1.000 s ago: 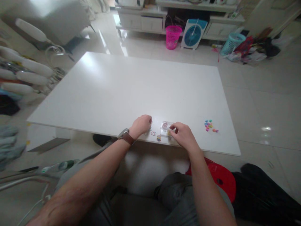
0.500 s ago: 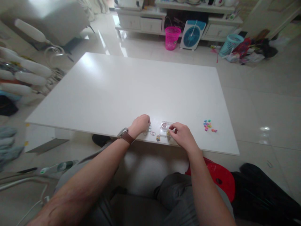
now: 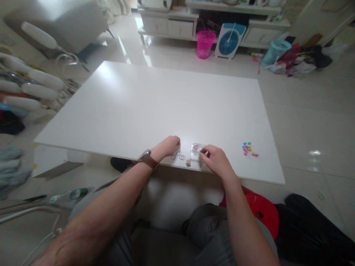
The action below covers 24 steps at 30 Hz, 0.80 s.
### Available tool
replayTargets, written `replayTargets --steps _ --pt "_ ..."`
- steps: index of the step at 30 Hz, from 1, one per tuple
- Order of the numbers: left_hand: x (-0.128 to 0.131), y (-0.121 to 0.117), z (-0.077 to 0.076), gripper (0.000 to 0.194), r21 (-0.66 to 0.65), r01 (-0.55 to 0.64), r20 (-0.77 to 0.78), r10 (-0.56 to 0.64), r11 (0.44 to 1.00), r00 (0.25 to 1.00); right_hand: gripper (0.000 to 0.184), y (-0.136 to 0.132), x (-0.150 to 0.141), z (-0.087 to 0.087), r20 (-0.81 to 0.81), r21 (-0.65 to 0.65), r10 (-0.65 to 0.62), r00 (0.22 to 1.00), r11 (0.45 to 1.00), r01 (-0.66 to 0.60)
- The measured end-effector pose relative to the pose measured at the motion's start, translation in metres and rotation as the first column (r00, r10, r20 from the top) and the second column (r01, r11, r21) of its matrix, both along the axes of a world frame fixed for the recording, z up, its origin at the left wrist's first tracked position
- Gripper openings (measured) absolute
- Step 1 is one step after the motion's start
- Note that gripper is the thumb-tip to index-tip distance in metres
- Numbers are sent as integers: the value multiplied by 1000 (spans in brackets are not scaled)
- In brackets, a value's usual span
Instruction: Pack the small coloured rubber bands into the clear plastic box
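My left hand [image 3: 168, 145], with a brown-strapped watch on its wrist, rests curled at the near edge of a white table [image 3: 166, 103], fingertips over several small coloured rubber bands [image 3: 179, 155]. What its fingers pinch is too small to make out. My right hand [image 3: 216, 161] grips the near side of a small clear plastic box [image 3: 195, 150] with bands inside. A tiny yellow and blue figure [image 3: 188, 163] lies between my hands.
A heap of small coloured beads [image 3: 248, 148] lies to the right on the table. On the floor beyond stand a pink basket [image 3: 205, 43], a blue fan [image 3: 229, 40] and a teal basket [image 3: 275, 51]. A red stool [image 3: 260, 210] is beside my right leg.
Both hands stay at the same spot; only the view shifts slightly. The left fingers have closed a little over the rubber bands.
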State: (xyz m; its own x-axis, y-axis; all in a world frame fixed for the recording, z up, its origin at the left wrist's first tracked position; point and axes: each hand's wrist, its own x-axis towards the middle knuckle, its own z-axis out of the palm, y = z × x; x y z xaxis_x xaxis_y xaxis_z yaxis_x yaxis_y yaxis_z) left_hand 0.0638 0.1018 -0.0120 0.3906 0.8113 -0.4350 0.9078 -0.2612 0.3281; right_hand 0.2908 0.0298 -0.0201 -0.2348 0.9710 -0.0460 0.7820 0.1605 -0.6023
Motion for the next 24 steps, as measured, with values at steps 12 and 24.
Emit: replayTargets --steps 12,24 --pt "-4 -1 -25 25 150 77 -10 -76 986 997 11 0 1 3 -4 -4 0 1000 1000 0" --pt "-3 -4 -16 26 139 119 -125 -102 983 987 12 -1 1 2 -1 -13 10 1000 1000 -10"
